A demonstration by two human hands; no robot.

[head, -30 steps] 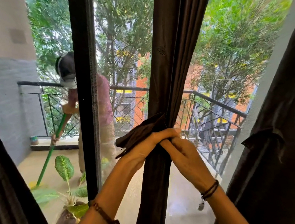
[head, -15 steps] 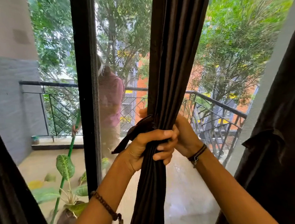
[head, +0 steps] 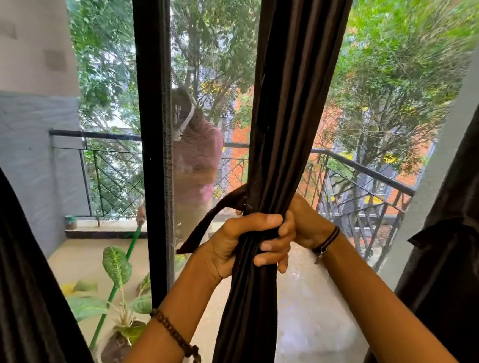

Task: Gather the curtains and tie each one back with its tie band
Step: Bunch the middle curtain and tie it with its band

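Head view: the middle curtain [head: 279,121], dark brown, hangs gathered into one bunch at the centre of the window. The left hand [head: 246,243] grips this bunch, thumb across the front and fingers curled round it. The right hand [head: 310,221] lies against the bunch's right side, fingers hidden behind the cloth; whether it grips cannot be told. The tie band [head: 210,221] droops loose to the left, above the left hand. A potted plant [head: 117,277] stands outside, far left.
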